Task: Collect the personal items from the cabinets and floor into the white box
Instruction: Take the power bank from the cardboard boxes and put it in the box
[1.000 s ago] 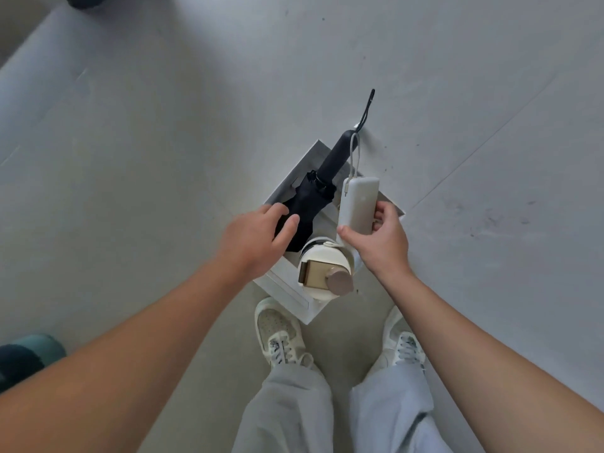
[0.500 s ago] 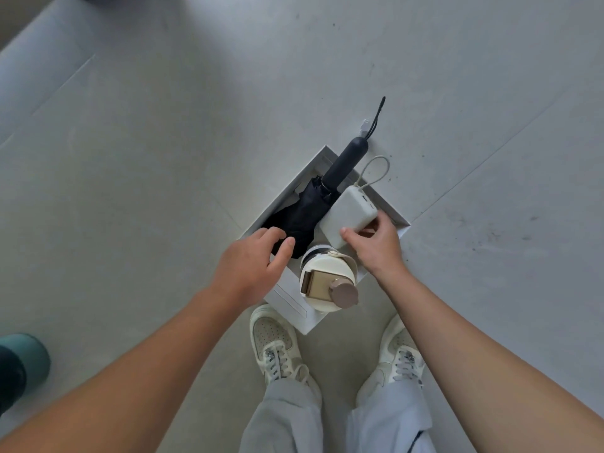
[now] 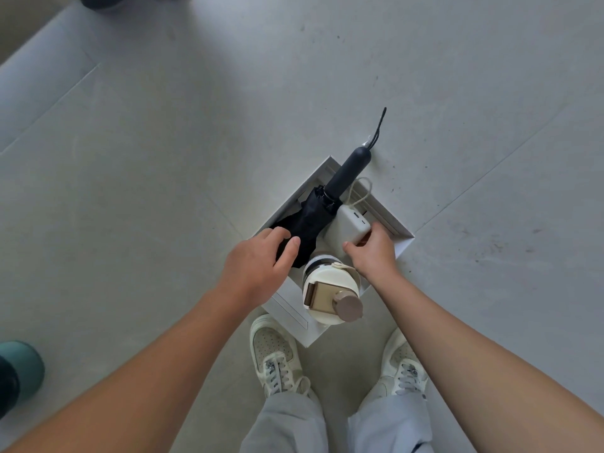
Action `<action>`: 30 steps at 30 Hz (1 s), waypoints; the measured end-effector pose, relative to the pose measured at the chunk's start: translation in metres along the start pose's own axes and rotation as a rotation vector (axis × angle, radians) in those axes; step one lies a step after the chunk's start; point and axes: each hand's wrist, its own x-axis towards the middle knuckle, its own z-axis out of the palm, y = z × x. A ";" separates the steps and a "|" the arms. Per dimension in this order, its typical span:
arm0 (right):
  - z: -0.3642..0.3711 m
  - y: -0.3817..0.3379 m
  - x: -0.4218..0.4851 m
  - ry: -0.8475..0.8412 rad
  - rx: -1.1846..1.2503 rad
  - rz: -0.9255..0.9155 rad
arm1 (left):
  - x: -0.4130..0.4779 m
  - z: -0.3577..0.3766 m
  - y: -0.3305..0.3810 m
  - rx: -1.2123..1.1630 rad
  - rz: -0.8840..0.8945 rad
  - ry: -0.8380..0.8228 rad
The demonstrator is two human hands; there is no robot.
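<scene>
A white box (image 3: 400,245) sits on the grey floor in front of my feet. In it lies a folded black umbrella (image 3: 313,220), its handle sticking out over the far rim. Beside the umbrella lies a white power bank (image 3: 346,227) with a looped cord. A cream bottle with a tan lid (image 3: 330,292) stands at the box's near side. My left hand (image 3: 258,266) rests on the umbrella's fabric end with fingers nearly straight. My right hand (image 3: 372,250) holds the near end of the power bank between thumb and fingers.
My two white sneakers (image 3: 277,354) stand just before the box. A teal cylindrical object (image 3: 19,371) sits at the left edge of the floor. A dark object (image 3: 101,1) shows at the top left. Bare tiled floor surrounds the box.
My right hand has lowered the power bank from above the box down into it, beside the umbrella. My left hand stayed at the umbrella's fabric end.
</scene>
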 end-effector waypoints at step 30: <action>-0.031 0.010 -0.024 -0.087 -0.050 -0.287 | -0.027 0.006 0.014 -0.024 -0.021 0.028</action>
